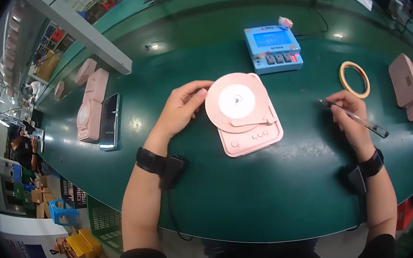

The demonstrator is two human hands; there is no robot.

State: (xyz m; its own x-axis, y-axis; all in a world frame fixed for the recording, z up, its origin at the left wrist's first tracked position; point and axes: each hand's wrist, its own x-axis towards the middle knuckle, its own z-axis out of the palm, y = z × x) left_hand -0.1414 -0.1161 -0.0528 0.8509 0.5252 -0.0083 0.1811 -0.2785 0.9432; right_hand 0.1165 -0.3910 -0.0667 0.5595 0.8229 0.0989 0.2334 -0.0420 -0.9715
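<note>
A pink toy-like record player (250,139) lies in front of me, with a round grooved disc, a white centre label, a tonearm and small knobs. My left hand (184,105) is at the disc's left edge, its thumb and curled fingers closed on the side of the player; some fingertips are hidden. Right of the player, my right hand (350,116) is closed around a slim, dark-tipped pen (367,123), held above the green table (224,197) with its tip pointing up and left.
Behind the player stands a blue tester box (273,46) with a screen and buttons. A yellow tape roll (354,79) lies beyond my right hand. More pink players (89,118) line the left beside a dark phone-like slab (110,123); others (408,85) stack at right. A metal post (85,33) rises at far left.
</note>
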